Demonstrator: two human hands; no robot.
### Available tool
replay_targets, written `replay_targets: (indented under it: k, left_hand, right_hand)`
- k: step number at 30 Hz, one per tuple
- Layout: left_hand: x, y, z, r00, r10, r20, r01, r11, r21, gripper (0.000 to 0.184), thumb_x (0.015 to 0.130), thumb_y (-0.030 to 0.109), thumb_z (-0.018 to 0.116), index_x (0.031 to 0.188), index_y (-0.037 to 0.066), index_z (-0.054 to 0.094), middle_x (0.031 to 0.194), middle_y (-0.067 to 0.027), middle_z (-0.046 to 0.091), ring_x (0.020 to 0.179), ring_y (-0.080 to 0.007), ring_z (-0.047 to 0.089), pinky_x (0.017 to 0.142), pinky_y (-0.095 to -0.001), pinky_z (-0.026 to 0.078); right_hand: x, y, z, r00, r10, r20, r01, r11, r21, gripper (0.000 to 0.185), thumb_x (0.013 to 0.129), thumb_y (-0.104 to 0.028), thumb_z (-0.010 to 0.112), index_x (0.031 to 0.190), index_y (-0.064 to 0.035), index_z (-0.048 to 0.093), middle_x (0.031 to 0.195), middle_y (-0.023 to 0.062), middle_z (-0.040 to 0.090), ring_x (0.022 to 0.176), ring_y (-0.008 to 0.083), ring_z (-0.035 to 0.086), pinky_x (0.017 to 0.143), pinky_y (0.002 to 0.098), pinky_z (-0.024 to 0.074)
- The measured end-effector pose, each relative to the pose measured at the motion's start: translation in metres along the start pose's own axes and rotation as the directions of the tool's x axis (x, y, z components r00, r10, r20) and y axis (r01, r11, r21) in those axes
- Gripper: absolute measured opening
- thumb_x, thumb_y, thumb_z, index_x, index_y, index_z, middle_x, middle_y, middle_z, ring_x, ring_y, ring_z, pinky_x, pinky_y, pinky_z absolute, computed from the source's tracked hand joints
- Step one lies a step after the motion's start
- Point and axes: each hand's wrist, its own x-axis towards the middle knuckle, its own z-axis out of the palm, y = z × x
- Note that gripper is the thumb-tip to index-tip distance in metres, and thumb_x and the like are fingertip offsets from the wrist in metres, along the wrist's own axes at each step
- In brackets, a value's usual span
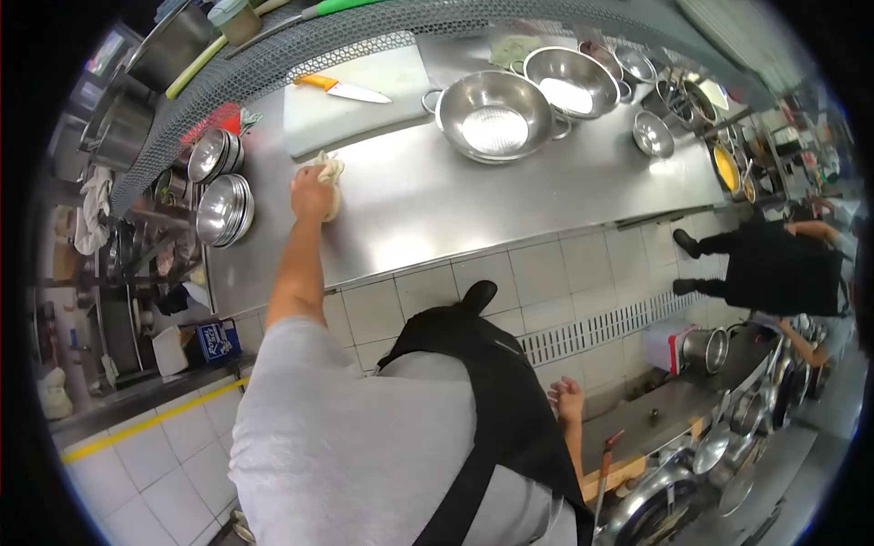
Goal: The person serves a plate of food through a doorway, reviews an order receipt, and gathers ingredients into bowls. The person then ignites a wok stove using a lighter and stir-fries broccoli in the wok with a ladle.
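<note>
My left hand is closed on a cream cloth, pressed on the steel counter just below the white cutting board. On that board lies a knife with an orange handle. Stacked steel bowls stand to the left of the cloth. My right hand hangs beside the black apron, away from the counter, with its fingers loosely bent and apart and nothing visible in them.
Two large steel colanders and a small steel bowl sit on the counter. A person in black clothing stands at the right. Pans and a metal pot are at the lower right. A mesh shelf runs above the counter's far edge.
</note>
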Motion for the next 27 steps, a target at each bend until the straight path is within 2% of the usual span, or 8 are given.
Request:
replay_targets:
  k: [4,8,14,17,19,22,25,27]
  left_hand:
    - [-0.008,0.001,-0.035,0.943,0.142,0.300,-0.155,0.988,0.019,0.034,0.084,0.032,0.068,0.116,0.020,0.074,0.129,-0.0072,0.064,0.121,-0.0317,0.058,0.102,-0.0421,0.048]
    - [0.004,0.044,-0.082,0.868,-0.008,0.496,-0.070,0.988,0.137,0.042,0.082,0.039,0.071,0.115,0.013,0.073,0.129,-0.0120,0.065,0.119,-0.0329,0.061,0.100,-0.0420,0.049]
    - [0.048,-0.001,0.037,0.877,0.474,-0.078,-0.478,0.845,-0.239,0.026,0.086,0.022,0.066,0.104,0.006,0.075,0.112,-0.0183,0.069,0.111,-0.0368,0.063,0.098,-0.0485,0.051]
    - [0.045,0.017,0.024,0.860,0.477,0.185,-0.465,0.879,-0.106,0.018,0.086,0.012,0.061,0.097,0.005,0.074,0.104,-0.0185,0.068,0.104,-0.0385,0.064,0.092,-0.0480,0.053]
    - [0.046,0.020,0.016,0.852,0.485,0.197,-0.470,0.875,-0.118,0.017,0.086,0.009,0.059,0.093,0.005,0.074,0.101,-0.0184,0.067,0.101,-0.0388,0.064,0.090,-0.0481,0.053]
    - [0.057,0.005,0.021,0.833,0.536,0.137,-0.501,0.836,-0.223,0.014,0.087,0.008,0.060,0.086,0.004,0.073,0.097,-0.0176,0.067,0.097,-0.0388,0.065,0.087,-0.0479,0.053]
    - [0.057,0.013,-0.005,0.803,0.542,0.246,-0.479,0.834,-0.275,0.011,0.087,0.008,0.063,0.092,0.003,0.072,0.101,-0.0175,0.067,0.101,-0.0378,0.065,0.088,-0.0475,0.053]
    - [0.055,0.009,-0.005,0.851,0.502,0.151,-0.420,0.825,-0.378,0.015,0.087,0.008,0.065,0.100,0.004,0.071,0.108,-0.0183,0.066,0.105,-0.0379,0.063,0.090,-0.0478,0.053]
  right_hand:
    - [-0.067,0.117,0.028,0.979,0.203,-0.035,-0.188,0.949,0.254,0.034,0.096,-0.011,0.062,0.129,-0.0053,0.055,0.096,0.0125,0.070,0.074,0.0205,0.068,0.057,0.0332,0.0552]
    - [-0.110,0.229,0.035,0.982,-0.163,0.100,0.188,0.919,-0.348,0.035,0.096,-0.012,0.063,0.129,-0.0052,0.055,0.095,0.0129,0.070,0.072,0.0207,0.067,0.055,0.0337,0.0548]
    - [-0.150,0.284,0.055,0.750,-0.627,0.210,0.585,0.481,-0.653,0.038,0.095,-0.013,0.065,0.130,-0.0049,0.054,0.093,0.0134,0.070,0.068,0.0210,0.067,0.052,0.0344,0.0543]
    - [-0.148,0.273,0.068,0.576,-0.801,0.160,0.665,0.346,-0.662,0.039,0.095,-0.013,0.065,0.131,-0.0049,0.054,0.092,0.0136,0.069,0.067,0.0211,0.067,0.051,0.0347,0.0541]
    - [-0.143,0.247,0.081,0.956,-0.247,-0.160,0.202,0.946,-0.253,0.037,0.089,-0.014,0.071,0.123,-0.0051,0.063,0.097,0.0155,0.071,0.072,0.0274,0.071,0.062,0.0396,0.0592]
    - [-0.122,0.201,0.112,0.939,0.289,-0.188,-0.255,0.949,0.186,0.035,0.093,-0.024,0.068,0.123,-0.0082,0.067,0.102,0.0160,0.072,0.092,0.0240,0.072,0.081,0.0370,0.0588]
    - [-0.042,0.265,0.124,0.849,-0.518,0.109,0.492,0.697,-0.521,0.039,0.091,-0.026,0.069,0.126,-0.0088,0.066,0.101,0.0163,0.072,0.078,0.0233,0.072,0.066,0.0396,0.0597]
    - [-0.051,0.196,0.169,0.758,-0.645,0.093,0.454,0.420,-0.786,0.043,0.091,-0.024,0.071,0.130,-0.0080,0.061,0.098,0.0146,0.072,0.076,0.0244,0.072,0.064,0.0385,0.0592]
